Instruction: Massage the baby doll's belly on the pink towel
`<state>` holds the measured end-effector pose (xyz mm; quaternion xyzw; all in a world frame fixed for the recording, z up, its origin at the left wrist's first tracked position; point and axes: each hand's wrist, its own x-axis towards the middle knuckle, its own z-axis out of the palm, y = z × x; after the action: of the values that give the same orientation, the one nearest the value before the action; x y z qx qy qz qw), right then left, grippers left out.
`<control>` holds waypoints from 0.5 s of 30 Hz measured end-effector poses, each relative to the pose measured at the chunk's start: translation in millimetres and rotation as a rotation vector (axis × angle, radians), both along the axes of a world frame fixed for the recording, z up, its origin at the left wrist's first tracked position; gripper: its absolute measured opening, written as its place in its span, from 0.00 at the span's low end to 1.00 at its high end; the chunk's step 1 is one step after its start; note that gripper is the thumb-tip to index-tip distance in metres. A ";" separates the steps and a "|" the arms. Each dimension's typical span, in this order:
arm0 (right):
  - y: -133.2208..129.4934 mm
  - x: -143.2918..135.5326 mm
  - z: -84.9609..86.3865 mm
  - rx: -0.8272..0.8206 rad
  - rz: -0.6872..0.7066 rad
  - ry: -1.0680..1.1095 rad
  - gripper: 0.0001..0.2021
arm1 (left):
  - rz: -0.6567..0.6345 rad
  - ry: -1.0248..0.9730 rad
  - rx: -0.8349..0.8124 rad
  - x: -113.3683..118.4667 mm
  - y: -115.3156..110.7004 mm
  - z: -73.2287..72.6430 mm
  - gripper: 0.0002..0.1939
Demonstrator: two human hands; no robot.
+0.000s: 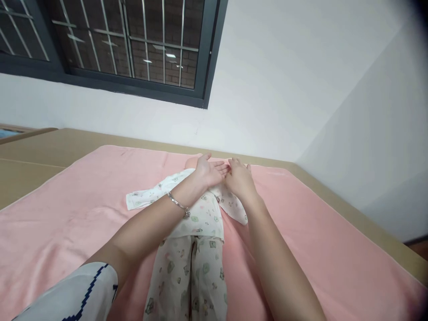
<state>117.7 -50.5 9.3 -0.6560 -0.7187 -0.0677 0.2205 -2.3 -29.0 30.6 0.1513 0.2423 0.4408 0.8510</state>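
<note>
One printed top [204, 218], centre of pink blanket [76, 200]. Left hand [211, 173] palm-up and flat above its far end; right hand [240, 179] half-curled, can't tell its grip. Likely soft, light: take near hem.

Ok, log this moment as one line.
left hand: open, palm showing | right hand: back showing, grip unclear | beneath hands: white printed fabric top | base: pink fabric sheet

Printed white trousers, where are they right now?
In the head view, the printed white trousers lie at the bottom, just left of centre, over the pink cloth, directly below the matching top and left of the right forearm.
</note>
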 end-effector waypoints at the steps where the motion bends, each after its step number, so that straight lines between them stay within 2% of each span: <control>1: -2.5 -4.2 1.8 -0.005 0.005 0.022 0.29 | 0.002 0.001 0.004 -2.6 -3.6 -0.6 0.35; 5: -22.5 -35.5 7.5 0.044 0.123 0.152 0.27 | -0.041 -0.103 0.095 -32.4 -19.3 3.7 0.32; 9: -59.9 -77.8 8.0 0.064 0.323 0.224 0.26 | -0.065 -0.151 0.215 -72.1 -29.8 14.5 0.33; 12: -87.4 -99.8 7.6 -0.039 0.485 0.350 0.30 | 0.025 -0.016 0.280 -78.9 -42.7 12.2 0.33; 15: -97.3 -106.5 5.6 -0.124 0.491 0.555 0.33 | 0.197 0.269 0.389 -66.7 -68.5 -7.0 0.29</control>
<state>11.2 -147.8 14.9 -0.4694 -0.7701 0.2113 0.3767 -69.0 -97.5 23.6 0.3451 0.2776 0.5356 0.7190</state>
